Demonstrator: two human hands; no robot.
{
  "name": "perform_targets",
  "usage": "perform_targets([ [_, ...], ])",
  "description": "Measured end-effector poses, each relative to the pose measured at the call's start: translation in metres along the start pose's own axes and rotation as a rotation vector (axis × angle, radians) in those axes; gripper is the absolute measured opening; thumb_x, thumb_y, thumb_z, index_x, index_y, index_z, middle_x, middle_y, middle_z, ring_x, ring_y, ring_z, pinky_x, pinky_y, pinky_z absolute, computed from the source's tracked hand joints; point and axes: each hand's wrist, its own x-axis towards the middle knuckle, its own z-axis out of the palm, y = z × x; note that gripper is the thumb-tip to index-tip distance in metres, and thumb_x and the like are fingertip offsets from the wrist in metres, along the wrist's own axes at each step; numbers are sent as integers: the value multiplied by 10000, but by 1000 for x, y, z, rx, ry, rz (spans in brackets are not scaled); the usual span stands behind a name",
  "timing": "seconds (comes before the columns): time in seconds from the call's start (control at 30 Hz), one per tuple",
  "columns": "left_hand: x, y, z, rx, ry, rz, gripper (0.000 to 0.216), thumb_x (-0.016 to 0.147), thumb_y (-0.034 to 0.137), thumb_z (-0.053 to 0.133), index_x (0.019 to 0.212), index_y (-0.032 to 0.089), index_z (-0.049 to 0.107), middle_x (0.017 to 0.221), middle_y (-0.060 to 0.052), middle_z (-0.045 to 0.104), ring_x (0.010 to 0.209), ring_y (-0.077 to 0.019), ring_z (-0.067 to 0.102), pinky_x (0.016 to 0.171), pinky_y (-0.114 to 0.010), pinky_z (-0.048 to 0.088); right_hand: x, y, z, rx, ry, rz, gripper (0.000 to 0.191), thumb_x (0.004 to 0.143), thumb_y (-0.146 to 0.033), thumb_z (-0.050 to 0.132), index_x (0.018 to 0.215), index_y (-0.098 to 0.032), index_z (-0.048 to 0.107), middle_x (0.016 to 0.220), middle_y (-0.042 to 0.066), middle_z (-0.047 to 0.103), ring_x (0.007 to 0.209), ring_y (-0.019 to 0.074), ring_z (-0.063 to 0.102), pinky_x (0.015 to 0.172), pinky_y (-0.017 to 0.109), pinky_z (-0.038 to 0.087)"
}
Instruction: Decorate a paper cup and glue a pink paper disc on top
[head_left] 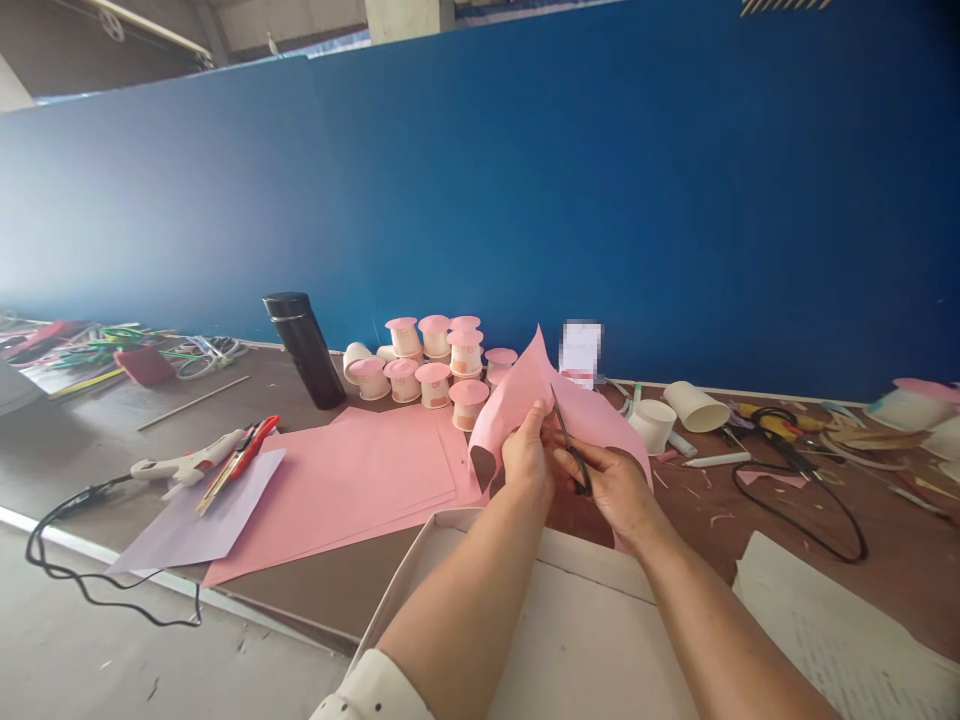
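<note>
My left hand (527, 455) pinches a curled pink paper sheet (525, 390) and holds it up above the brown table (787, 530). My right hand (611, 485) grips black scissors (570, 450), whose blades point up into the sheet. A stack of flat pink sheets (352, 480) lies just left of my hands. Behind them stand several white paper cups with pink lids (435, 362). An open white box (570, 620) sits under my forearms at the table's near edge.
A black flask (304, 348) stands left of the cups. A glue gun (187, 465) with a trailing cable and red-handled scissors (240, 460) lie on a lilac sheet (202, 510). Loose cups (675, 410), a black cable (810, 490) and scraps lie right. A blue wall (525, 180) backs the table.
</note>
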Motion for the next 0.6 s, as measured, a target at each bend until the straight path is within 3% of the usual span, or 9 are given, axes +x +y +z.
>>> perform_targets([
  [0.17,-5,5,4,-84,18,-138,380,752,468,805,686,179,567,568,38,522,432,-98,504,415,-225,387,-4,-2,7,53,28,30,553,747,-607,764,1132,-211,802,679,-9,631,653,155,531,612,295,410],
  [0.33,-13,9,6,-38,21,-212,332,862,455,682,704,193,553,502,52,461,320,-91,364,325,-255,212,-1,8,9,55,54,62,596,740,-650,745,1156,-226,794,679,-7,645,639,162,535,567,290,384],
  [0.47,-18,6,6,-28,-15,-198,279,860,417,687,761,175,590,518,51,488,311,-77,347,324,-240,181,2,15,6,50,76,31,617,730,-666,741,1156,-222,794,718,11,679,676,179,574,584,291,410],
  [0.6,-18,-2,6,-40,16,-171,300,831,365,738,696,169,555,511,60,470,342,-43,331,351,-202,210,3,16,3,51,77,-9,598,730,-680,735,1138,-246,795,769,18,710,724,197,601,605,292,438],
])
